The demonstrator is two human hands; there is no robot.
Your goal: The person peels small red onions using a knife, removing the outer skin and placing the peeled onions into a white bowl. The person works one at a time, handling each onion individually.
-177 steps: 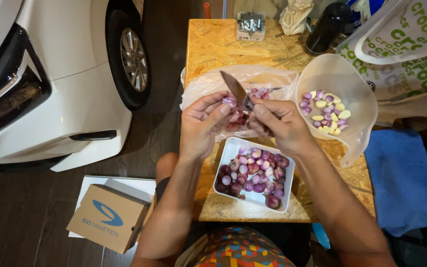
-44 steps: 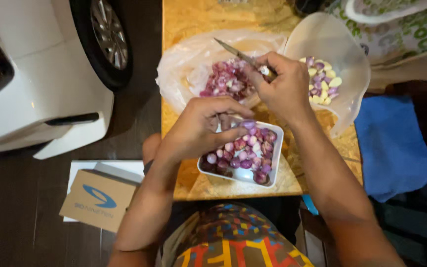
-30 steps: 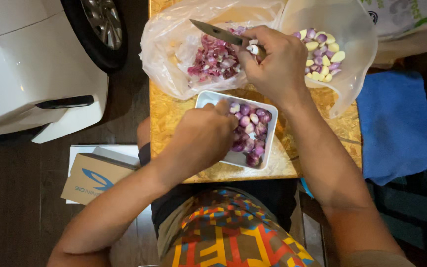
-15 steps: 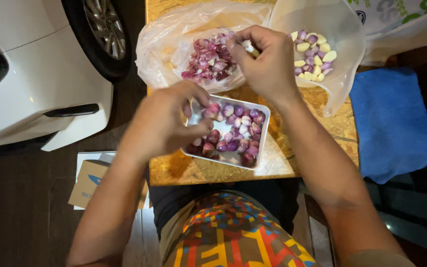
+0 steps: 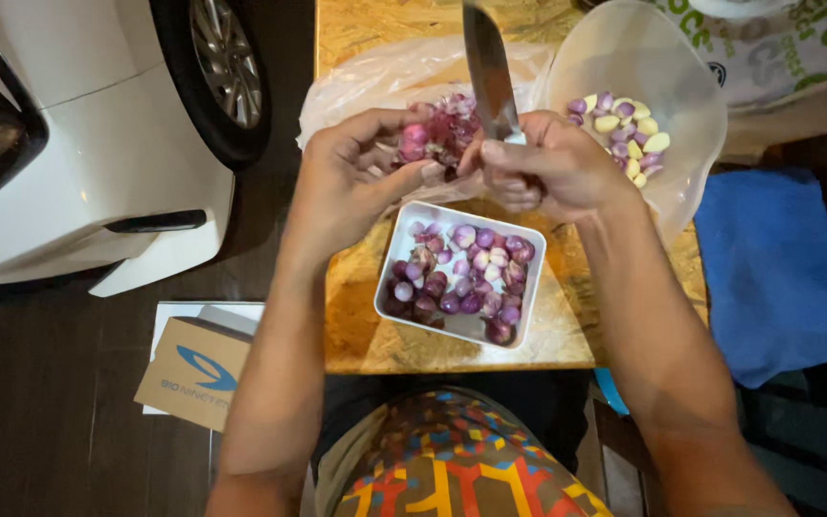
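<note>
My left hand (image 5: 351, 182) holds a small purple shallot (image 5: 416, 135) between its fingertips above the table. My right hand (image 5: 552, 172) grips a knife (image 5: 488, 67) whose blade points up and away, right beside the shallot. Below both hands a white rectangular dish (image 5: 521, 311) is full of unpeeled purple shallots (image 5: 461, 278). Behind the hands, a clear plastic bag (image 5: 356, 81) holds purple skins. To the right, a second clear bag (image 5: 686, 144) contains peeled pale and purple shallots (image 5: 624, 129).
The small wooden table (image 5: 366, 330) stands beside a white car (image 5: 78, 144) with its wheel (image 5: 222, 67) near the table's left edge. A cardboard box (image 5: 198, 369) lies on the dark floor at the left. A blue cloth (image 5: 777, 268) lies to the right.
My left hand has risen from the dish with a shallot and met my right hand. The knife blade now points straight away from me.
</note>
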